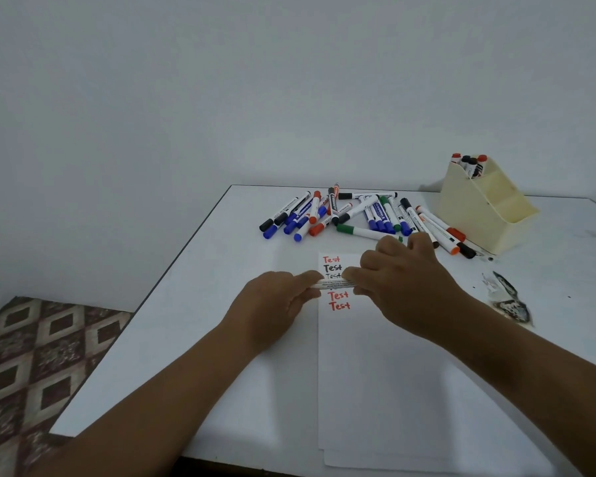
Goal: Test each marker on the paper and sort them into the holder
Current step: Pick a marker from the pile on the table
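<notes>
A white-barrelled marker (331, 283) lies crosswise between both hands above the test paper (355, 356), its long axis running left to right. The left hand (276, 304) grips one end and the right hand (403, 287) the other, both equally near, probably to pull the cap along that axis. The cream holder (486, 215) stands far right on the counter (221, 339).

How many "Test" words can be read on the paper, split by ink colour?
Red words: 3
Black words: 2
Total: 5 visible; the marker held across the paper may hide another.
</notes>
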Demonstrator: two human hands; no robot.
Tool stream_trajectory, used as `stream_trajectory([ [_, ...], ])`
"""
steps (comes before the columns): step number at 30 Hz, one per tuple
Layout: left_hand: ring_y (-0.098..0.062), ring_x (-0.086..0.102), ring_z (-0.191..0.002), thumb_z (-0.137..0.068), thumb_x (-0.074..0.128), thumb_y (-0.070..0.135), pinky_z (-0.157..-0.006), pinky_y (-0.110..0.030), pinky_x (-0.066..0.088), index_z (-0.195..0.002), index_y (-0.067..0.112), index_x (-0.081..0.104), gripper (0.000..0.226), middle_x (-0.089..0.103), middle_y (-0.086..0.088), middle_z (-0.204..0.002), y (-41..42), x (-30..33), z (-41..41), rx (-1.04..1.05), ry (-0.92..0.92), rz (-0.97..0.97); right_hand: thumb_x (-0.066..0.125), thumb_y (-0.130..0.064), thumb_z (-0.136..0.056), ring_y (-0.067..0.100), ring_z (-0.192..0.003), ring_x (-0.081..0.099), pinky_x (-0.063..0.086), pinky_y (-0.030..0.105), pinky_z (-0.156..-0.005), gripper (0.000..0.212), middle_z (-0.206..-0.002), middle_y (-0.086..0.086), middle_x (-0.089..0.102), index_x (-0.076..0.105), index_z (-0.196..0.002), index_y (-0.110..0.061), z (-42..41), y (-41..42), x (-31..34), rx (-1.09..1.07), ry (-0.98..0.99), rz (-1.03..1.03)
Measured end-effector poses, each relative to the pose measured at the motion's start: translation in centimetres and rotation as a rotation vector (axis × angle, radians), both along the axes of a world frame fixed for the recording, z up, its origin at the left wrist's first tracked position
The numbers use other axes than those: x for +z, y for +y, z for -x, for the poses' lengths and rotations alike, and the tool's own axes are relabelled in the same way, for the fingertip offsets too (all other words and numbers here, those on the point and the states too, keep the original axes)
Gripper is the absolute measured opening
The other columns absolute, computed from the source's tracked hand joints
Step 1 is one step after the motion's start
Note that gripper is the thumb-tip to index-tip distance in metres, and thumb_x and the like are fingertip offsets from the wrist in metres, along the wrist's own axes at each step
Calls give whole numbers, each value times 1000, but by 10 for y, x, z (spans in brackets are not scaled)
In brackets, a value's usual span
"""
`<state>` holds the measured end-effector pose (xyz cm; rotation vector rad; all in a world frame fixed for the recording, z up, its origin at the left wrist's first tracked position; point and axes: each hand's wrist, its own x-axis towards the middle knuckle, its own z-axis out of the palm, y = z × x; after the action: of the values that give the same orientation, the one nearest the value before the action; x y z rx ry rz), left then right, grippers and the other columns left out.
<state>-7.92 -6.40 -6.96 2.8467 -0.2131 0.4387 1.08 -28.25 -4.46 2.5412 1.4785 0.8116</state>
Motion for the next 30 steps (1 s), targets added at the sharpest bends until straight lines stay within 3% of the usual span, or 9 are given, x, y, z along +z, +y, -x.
stream_trajectory([
  [3, -6, 50, -78, -92, 54, 57, -68, -17, 37, -150, 40, 25, 67, 46, 18, -87, 0, 3, 4, 90, 50, 262, 79, -34, -82, 19, -74, 52, 39, 40, -70, 23, -74, -3, 65, 70, -101, -26, 0, -1, 1, -11, -1, -73],
  [5, -7, 50, -88, -97, 52, 45, -78, -24, 45, -153, 38, 13, 69, 47, 16, -94, -1, 1, 5, 93, 27, 379, 74, -34, -86, 18, -72, 52, 41, 37, -68, 20, -73, -3, 62, 69, -102, -21, 1, -3, 3, -49, 43, -173],
  [9, -5, 52, -120, -103, 44, 11, -106, -20, 39, -153, 28, 18, 59, 55, 14, -134, -3, 8, 3, 85, 79, 409, 67, -28, -94, 11, -84, 63, 47, 16, -70, 29, -98, -10, 65, 57, -118, -16, 11, -3, 6, -188, 690, -637],
  [12, -1, 50, -124, -102, 48, 12, -108, -20, 36, -151, 31, 21, 58, 48, 20, -145, -7, 14, 5, 78, 158, 417, 66, -19, -95, 17, -94, 73, 59, 30, -86, 14, -107, -4, 75, 59, -106, -16, 17, -2, 1, -145, 1069, -948],
  [15, 4, 53, -113, -102, 50, 11, -105, -18, 37, -150, 32, 22, 60, 51, 20, -143, -7, 13, 5, 68, 168, 410, 65, -3, -93, 25, -92, 76, 61, 37, -86, 12, -96, 5, 78, 66, -102, -10, 30, 2, 6, -8, 1382, -1266],
  [19, -5, 57, -119, -101, 52, 11, -101, -14, 34, -151, 30, 21, 62, 53, 16, -142, -8, 14, 4, 81, 191, 401, 69, -2, -88, 27, -90, 76, 62, 37, -84, 14, -92, 7, 78, 69, -100, -10, 41, 8, 5, 17, 1441, -1308],
  [22, -11, 57, -123, -101, 52, 13, -109, -24, 35, -151, 29, 22, 61, 51, 15, -145, -10, 16, 4, 77, 229, 399, 72, -4, -86, 26, -89, 76, 62, 39, -85, 16, -91, 6, 78, 70, -101, -10, 42, 11, -1, 1, 1406, -1262],
  [26, -15, 54, -127, -101, 52, 18, -111, -29, 36, -149, 29, 29, 55, 48, 11, -148, -10, 17, 5, 50, 253, 355, 78, -8, -82, 18, -84, 75, 62, 26, -77, 19, -86, -4, 77, 71, -97, -18, 44, 14, -7, -7, 1348, -1179],
  [30, -12, 63, -107, -100, 55, 19, -100, -26, 49, -137, 30, 47, 40, 57, 8, -138, -4, 10, 5, 88, 172, 362, 82, -18, -81, 7, -83, 70, 56, 15, -71, 22, -84, -16, 73, 71, -88, -36, 45, 15, -7, -6, 1180, -976],
])
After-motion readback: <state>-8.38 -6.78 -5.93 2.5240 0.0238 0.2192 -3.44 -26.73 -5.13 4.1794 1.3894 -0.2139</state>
